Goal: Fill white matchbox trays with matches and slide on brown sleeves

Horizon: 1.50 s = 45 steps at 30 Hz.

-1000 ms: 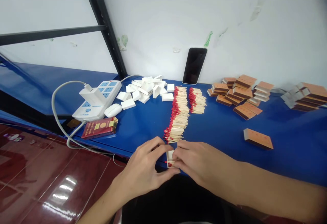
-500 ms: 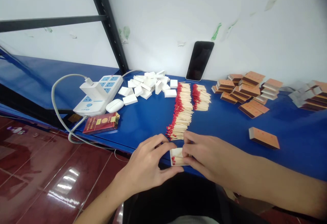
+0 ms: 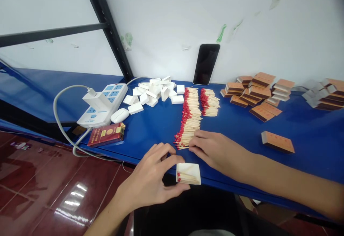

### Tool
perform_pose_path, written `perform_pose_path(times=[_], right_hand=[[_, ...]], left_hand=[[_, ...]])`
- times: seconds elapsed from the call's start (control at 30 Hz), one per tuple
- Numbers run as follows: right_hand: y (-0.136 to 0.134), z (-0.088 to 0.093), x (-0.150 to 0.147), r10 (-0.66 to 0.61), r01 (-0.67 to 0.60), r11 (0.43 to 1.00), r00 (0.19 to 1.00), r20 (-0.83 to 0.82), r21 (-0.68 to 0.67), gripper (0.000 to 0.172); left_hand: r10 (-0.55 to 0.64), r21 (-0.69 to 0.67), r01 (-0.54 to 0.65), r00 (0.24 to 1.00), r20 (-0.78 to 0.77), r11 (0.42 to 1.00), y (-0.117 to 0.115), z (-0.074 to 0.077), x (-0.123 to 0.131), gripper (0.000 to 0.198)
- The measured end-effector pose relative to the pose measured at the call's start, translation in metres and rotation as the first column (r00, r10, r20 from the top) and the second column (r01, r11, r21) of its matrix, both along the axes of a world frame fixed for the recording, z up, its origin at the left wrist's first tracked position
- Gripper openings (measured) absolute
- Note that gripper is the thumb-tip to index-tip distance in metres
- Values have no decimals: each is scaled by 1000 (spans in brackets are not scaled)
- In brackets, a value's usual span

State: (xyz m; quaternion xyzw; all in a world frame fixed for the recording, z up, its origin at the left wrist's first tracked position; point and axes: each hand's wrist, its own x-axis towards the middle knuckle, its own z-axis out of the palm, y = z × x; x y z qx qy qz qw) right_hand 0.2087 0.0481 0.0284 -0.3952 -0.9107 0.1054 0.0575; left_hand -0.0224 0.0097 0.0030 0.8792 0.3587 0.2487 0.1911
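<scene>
My left hand pinches a small white matchbox tray between thumb and fingers, just off the table's front edge. Several red-tipped matches lie inside it along the near side. My right hand is at the near end of a long row of matches, its fingers closed on the stick ends; how many they grip is hidden. A shorter bunch of matches lies beside the row, to its right.
White matchbox trays are heaped behind left. Orange matchbox sleeves are piled at the right, with a single matchbox closer. A phone leans on the wall. A power strip, white case and red pack sit left.
My right hand has left the tray and moved up to the near end of the match row. The tray in my left hand has come slightly lower, showing its inside.
</scene>
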Motion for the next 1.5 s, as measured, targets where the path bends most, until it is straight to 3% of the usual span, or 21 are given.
perform_pose_path(times=[0.13, 0.4, 0.6, 0.97, 1.5], right_hand=[[-3, 8, 1, 8, -7, 1000, 1000, 29, -26, 15], [-7, 0, 9, 105, -122, 972, 990, 92, 202, 14], [0, 3, 11, 69, -76, 992, 996, 64, 105, 15], [1, -2, 15, 128, -124, 981, 992, -21, 151, 24], [1, -1, 14, 94, -91, 995, 988, -125, 34, 25]], left_hand=[[-11, -9, 11, 1000, 2, 1000, 0, -1, -1, 34], [-20, -8, 20, 1000, 15, 1000, -1, -2, -1, 34], [-16, -7, 16, 999, 32, 1000, -1, -2, -1, 34], [-18, 75, 17, 1000, 13, 997, -1, -1, 1, 28], [-11, 58, 9, 999, 30, 998, -1, 0, 2, 29]])
